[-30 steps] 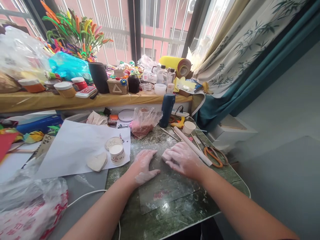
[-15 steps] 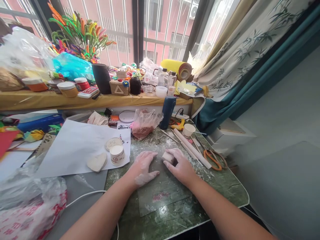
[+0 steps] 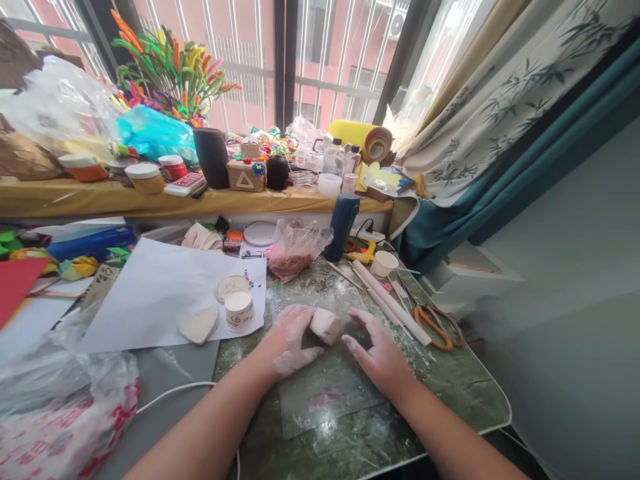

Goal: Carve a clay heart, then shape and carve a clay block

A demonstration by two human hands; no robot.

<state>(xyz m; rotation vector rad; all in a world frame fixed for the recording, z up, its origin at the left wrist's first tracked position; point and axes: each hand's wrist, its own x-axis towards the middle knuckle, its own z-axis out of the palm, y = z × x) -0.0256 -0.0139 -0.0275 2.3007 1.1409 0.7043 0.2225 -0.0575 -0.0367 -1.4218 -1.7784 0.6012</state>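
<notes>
Your pale lump (image 3: 326, 325) is sitting between your hands, over the clear sheet (image 3: 325, 410) on the bench (image 3: 465, 393). Your left hand (image 3: 295, 339) is touching its left side, the fingers partly curled and well parted from the thumb; whether they are truly gripping, you are not showing. Your right hand (image 3: 377, 350) is standing apart from the lump, fingers spread and holding nothing.

On progress: the lump is showing a rough, blocky form, so its shaping appears unfinished; how much work is remaining cannot be told. A flat heart-like piece (image 3: 199, 325) and a round piece (image 3: 231, 287) bearing a star are lying on the white paper (image 3: 150, 287), apparently formed already. A paper cup (image 3: 239, 312) is standing beside them.
</notes>
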